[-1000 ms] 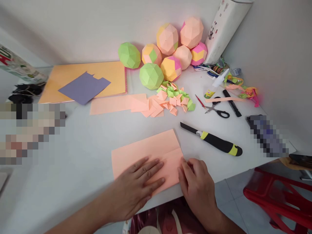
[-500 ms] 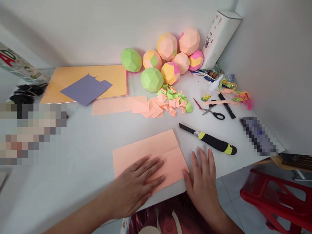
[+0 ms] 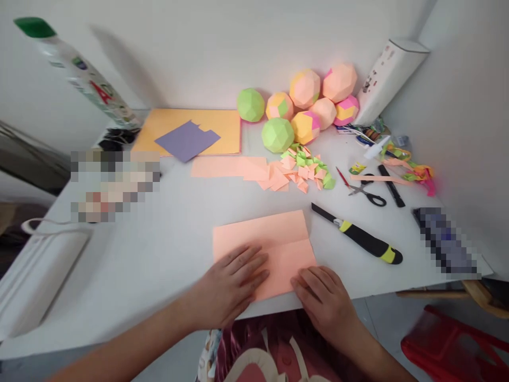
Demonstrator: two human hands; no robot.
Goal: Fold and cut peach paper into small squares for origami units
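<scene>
A peach sheet of paper [image 3: 278,228] with a crease across it lies near the table's front edge. My left hand [image 3: 230,284] rests flat on its lower left part, fingers stretched out. At the lower right corner, my right hand [image 3: 326,297] has its fingers curled together, with thumb and fingertips on the paper's edge. To the right of the sheet, a black and yellow utility knife [image 3: 363,240] lies with its dark blade pointing left.
Behind are folded paper balls [image 3: 278,135], small peach and green paper pieces [image 3: 304,170] and peach strips [image 3: 222,167]. Scissors [image 3: 374,196], a black marker [image 3: 392,185] and a blurred-out phone [image 3: 445,239] are at right. A purple sheet [image 3: 186,140] tops an orange one [image 3: 147,130].
My right hand has moved onto the paper's right corner, its spread fingers now curled in. The left hand stays flat on the sheet. The view has turned left, showing more of the table there.
</scene>
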